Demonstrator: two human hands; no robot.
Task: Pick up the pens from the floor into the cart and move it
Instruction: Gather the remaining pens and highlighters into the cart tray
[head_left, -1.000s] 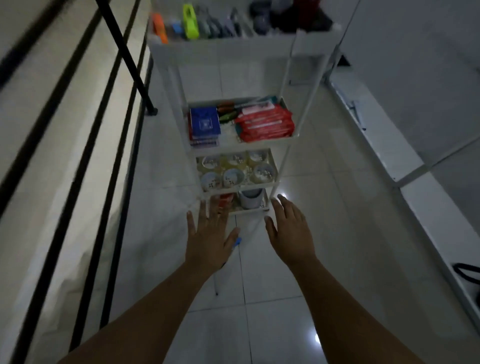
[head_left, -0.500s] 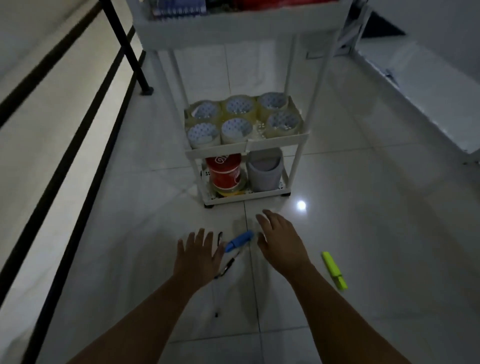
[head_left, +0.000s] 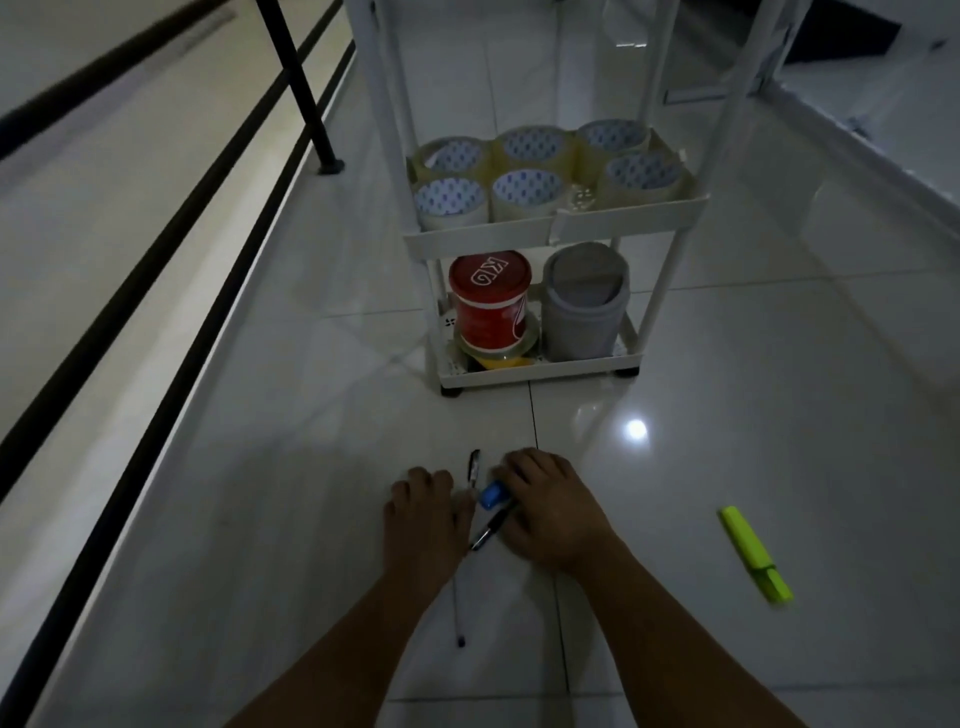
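Both my hands are down on the white tiled floor in front of the cart (head_left: 550, 228). My right hand (head_left: 548, 512) curls its fingers over one end of a blue marker (head_left: 491, 494), which still lies on the tile. A black pen (head_left: 488, 530) pokes out from under that hand. My left hand (head_left: 426, 512) rests beside it with bent fingers, its thumb next to a second black pen (head_left: 474, 466). A thin pen (head_left: 459, 613) lies partly under my left forearm. A yellow-green highlighter (head_left: 756, 555) lies apart on the floor to the right.
The white cart's middle shelf holds several rolls of clear tape (head_left: 527, 192). Its bottom shelf carries a red tub (head_left: 489, 301) and a grey container (head_left: 584, 301). A black railing (head_left: 301, 88) runs along the left. A white ledge (head_left: 872, 150) borders the right.
My view has dropped closer to the floor. Both hands have come down onto the pens, and my right hand has closed over the blue marker.
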